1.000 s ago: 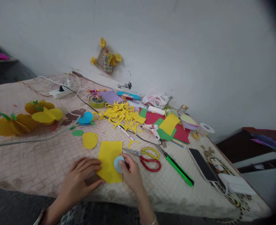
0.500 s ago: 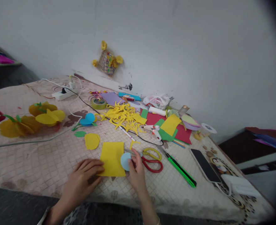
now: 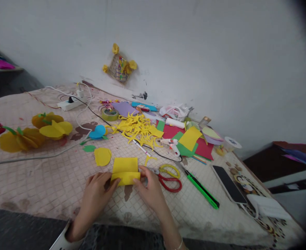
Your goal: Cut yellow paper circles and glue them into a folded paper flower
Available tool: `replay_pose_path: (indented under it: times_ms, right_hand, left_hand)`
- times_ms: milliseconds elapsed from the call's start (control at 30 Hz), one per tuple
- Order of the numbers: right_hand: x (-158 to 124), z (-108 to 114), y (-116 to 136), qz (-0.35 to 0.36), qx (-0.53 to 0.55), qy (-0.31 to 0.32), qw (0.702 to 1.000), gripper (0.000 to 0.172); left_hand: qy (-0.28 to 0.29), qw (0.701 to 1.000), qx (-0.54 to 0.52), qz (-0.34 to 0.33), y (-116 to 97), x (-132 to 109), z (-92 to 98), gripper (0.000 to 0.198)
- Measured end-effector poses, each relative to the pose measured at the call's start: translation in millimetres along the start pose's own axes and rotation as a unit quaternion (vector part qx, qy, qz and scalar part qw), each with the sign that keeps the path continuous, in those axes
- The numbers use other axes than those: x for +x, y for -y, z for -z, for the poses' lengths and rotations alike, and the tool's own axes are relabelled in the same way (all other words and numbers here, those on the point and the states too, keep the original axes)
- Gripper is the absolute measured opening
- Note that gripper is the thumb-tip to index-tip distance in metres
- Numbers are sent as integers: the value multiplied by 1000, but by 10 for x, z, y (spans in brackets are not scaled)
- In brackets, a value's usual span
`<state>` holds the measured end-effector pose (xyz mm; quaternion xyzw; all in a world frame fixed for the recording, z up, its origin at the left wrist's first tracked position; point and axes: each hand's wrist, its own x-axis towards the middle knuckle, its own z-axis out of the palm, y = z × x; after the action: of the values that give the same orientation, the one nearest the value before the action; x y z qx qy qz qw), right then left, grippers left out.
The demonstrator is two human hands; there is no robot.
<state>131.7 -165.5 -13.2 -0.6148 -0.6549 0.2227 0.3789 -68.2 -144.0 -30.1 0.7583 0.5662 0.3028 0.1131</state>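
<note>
A yellow paper sheet (image 3: 125, 164) lies on the table in front of me, its near part folded up over itself. At the left end of the folded flap, my left hand (image 3: 98, 193) is closed with the thumb on top of the paper. My right hand (image 3: 152, 191) grips the flap's right end between thumb and fingers. Just right of that hand are scissors (image 3: 170, 184) with one red and one yellow handle. A round yellow paper cutout (image 3: 102, 157) and a green paper leaf (image 3: 89, 148) sit beyond my left hand. No light blue disc shows at the sheet.
Yellow scraps (image 3: 138, 130) are heaped behind the sheet, near a glue gun (image 3: 170, 143) and a marker (image 3: 142, 148). To the right lie a green cutter knife (image 3: 202, 189) and a phone (image 3: 229, 184). Paper pumpkins (image 3: 23, 139), a power strip (image 3: 72, 103) and cables are on the left.
The sheet's near edge has been folded up and away from me. My right hand no longer shows the light blue disc and now holds the sheet; my left hand has moved onto the flap.
</note>
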Motion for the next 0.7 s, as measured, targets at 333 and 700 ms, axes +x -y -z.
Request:
replay_pose_path:
  times_ms: [333,700]
  right_hand:
    - [73,-312,-58,-18,-19,-16,1000,31]
    - [44,-314,-105,-29,21,-37,999,30]
  left_hand:
    - [-20,999,0,26,45,-73,-85,37]
    - [-29,999,-11,27,77,-87,-91,34]
